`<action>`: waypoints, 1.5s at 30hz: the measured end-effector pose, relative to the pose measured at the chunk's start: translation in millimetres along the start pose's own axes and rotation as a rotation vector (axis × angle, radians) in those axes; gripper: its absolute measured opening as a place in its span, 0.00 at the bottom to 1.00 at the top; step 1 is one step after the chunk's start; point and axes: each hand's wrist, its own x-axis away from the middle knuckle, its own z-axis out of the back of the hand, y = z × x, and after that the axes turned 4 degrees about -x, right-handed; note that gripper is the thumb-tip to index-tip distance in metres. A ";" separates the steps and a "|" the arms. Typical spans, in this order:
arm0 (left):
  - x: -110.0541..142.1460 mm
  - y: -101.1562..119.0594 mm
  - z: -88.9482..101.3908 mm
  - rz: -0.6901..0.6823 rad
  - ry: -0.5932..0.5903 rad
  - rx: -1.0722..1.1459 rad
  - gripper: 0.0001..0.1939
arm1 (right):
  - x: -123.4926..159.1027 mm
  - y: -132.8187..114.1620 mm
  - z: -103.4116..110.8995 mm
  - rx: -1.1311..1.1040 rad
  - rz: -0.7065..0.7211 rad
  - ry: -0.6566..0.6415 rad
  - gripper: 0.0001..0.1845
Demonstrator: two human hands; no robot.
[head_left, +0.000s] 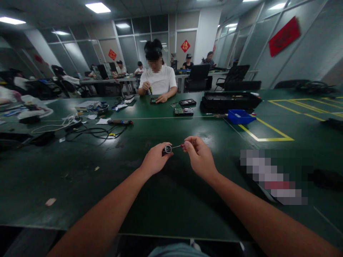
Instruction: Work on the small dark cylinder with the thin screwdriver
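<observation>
My left hand is closed around a small round black part with a shiny metal face, held just above the green table. My right hand pinches a thin screwdriver with a red handle, its tip pointing left into the round part. Both hands hover close together over the middle of the table.
A person in a white shirt works across the table with small devices nearby. A blue tray and black case lie at right, cables and a tool at left. Yellow tape lines mark the right side.
</observation>
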 end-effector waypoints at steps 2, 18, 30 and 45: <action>-0.2 1.3 1.1 -0.010 0.024 0.019 0.18 | -3.6 5.9 -1.5 -0.154 -0.068 0.041 0.13; 0.2 4.5 0.4 -0.020 0.013 0.038 0.19 | -7.7 8.0 1.8 -0.100 -0.065 0.098 0.14; 2.0 6.7 2.8 -0.014 -0.007 0.025 0.18 | -2.9 -8.0 8.0 0.306 0.059 0.027 0.15; -0.4 5.5 5.7 -0.021 0.048 -0.011 0.18 | -12.7 13.6 1.0 -0.285 -0.149 0.066 0.15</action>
